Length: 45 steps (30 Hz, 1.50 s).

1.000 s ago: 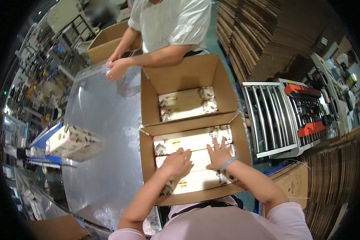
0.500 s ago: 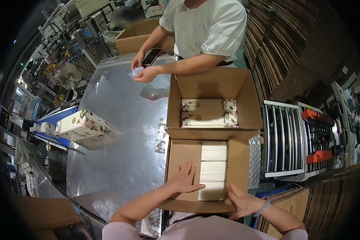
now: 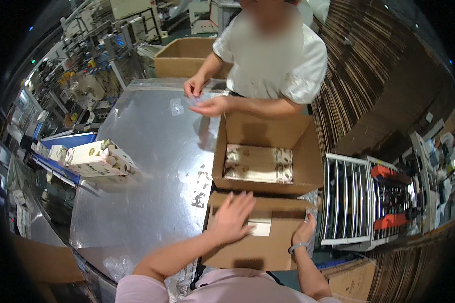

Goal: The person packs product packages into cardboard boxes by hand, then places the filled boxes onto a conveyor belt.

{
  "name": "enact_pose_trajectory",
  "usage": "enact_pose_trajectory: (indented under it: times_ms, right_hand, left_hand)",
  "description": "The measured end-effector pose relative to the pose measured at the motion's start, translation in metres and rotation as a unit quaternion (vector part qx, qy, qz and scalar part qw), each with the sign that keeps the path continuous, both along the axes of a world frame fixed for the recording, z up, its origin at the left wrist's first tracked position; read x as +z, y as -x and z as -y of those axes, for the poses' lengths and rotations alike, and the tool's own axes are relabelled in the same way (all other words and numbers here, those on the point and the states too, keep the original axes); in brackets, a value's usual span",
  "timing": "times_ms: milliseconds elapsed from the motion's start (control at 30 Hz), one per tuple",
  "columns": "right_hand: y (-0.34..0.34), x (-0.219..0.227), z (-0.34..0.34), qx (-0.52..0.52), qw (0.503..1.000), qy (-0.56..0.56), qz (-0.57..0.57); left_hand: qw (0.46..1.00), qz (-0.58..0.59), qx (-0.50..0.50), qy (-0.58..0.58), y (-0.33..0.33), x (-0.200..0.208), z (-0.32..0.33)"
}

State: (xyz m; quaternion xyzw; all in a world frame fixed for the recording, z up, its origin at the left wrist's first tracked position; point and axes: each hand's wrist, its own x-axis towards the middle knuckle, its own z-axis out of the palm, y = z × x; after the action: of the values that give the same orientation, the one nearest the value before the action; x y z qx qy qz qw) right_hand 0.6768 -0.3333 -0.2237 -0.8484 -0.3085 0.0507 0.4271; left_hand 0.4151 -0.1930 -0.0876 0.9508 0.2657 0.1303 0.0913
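Observation:
In front of me is a brown cardboard carton (image 3: 283, 249) with flaps folded inward over much of its top. White packs (image 3: 260, 228) show through the gap between the flaps. My left hand (image 3: 232, 220) is over the left part of the top, fingers stretched and spread, slightly blurred; whether it touches the cardboard I cannot tell. Around the carton's right edge curls my right hand (image 3: 304, 230), some of its fingers out of sight. Just beyond stands a second, uncovered carton (image 3: 268, 188) holding floral-printed tissue packs (image 3: 258, 164).
A co-worker's hands (image 3: 205, 100) handle clear plastic over the metal table (image 3: 146, 151). Another clear plastic piece (image 3: 176, 106) lies nearby. Floral packs (image 3: 93, 160) sit at the table's left edge. A roller conveyor (image 3: 345, 199) and stacked flat cardboard (image 3: 364, 65) are at right.
Flaps of the near carton have come down over most of the white packs. My left hand has lifted away from the interior; my right has moved farther along the right side.

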Motion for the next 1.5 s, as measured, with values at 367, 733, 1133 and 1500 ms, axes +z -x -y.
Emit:
enact_pose_trajectory:
  times_ms: [367,733,1133,1500]
  right_hand:
    - [0.043,0.046,0.012,-0.046,0.974,0.214,0.061]
    - [0.081,0.048,0.013,-0.091,0.975,0.193,0.065]
    - [0.108,0.055,0.014,-0.076,0.977,0.186,0.075]
    - [0.120,0.060,0.012,-0.085,0.968,0.215,0.101]
  left_hand:
    - [0.996,-0.078,-0.028,0.031,0.071,-0.100,0.076]
    - [0.993,0.045,-0.023,0.106,0.107,-0.086,0.075]
    - [0.978,0.079,-0.016,0.194,0.134,-0.077,0.074]
    - [0.976,0.038,-0.015,0.215,0.145,-0.078,0.072]
